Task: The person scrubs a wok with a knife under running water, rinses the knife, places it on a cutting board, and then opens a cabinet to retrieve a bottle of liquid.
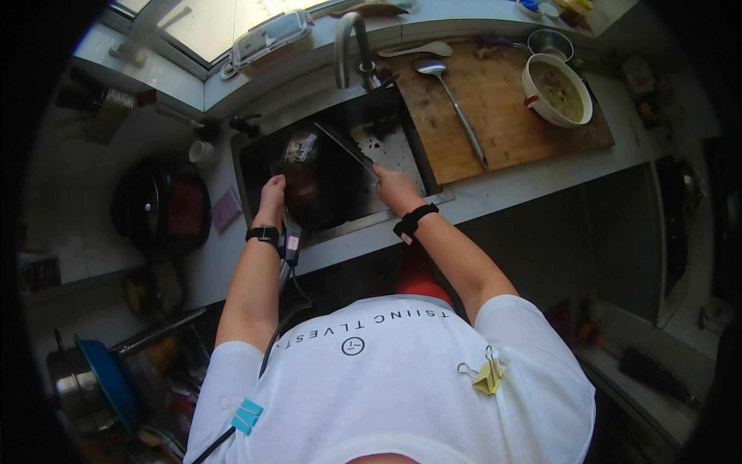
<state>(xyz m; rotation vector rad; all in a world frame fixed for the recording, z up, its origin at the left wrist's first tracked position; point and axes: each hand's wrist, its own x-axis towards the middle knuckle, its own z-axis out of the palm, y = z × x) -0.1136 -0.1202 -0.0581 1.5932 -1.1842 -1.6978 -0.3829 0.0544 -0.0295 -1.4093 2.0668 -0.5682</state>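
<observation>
1. One blackened wok (pixel 318 185) — in the left part of the sink (pixel 399 158), a shiny patch on its dark surface.
2. One left hand (pixel 272 193), at the wok's left edge; fingers curled in, though whether they are clamped on a rim or handle cannot be told.
3. One right hand (pixel 396 189), fingers closed on the near end of a narrow, blade-like metal tool (pixel 340 142), which slants over the wok.
4. Handling, as judged: wok rigid, fairly heavy, hard to break, probably slippery if wet; best held by handle or rim, clear of the blade. Tool stiff and light — hold by the near end only.
5. Sundries: dark flakes (pixel 376 144) in the sink; wooden cutting board (pixel 506 116) on the counter (pixel 464 193), bearing one metal turner (pixel 456 108).
</observation>
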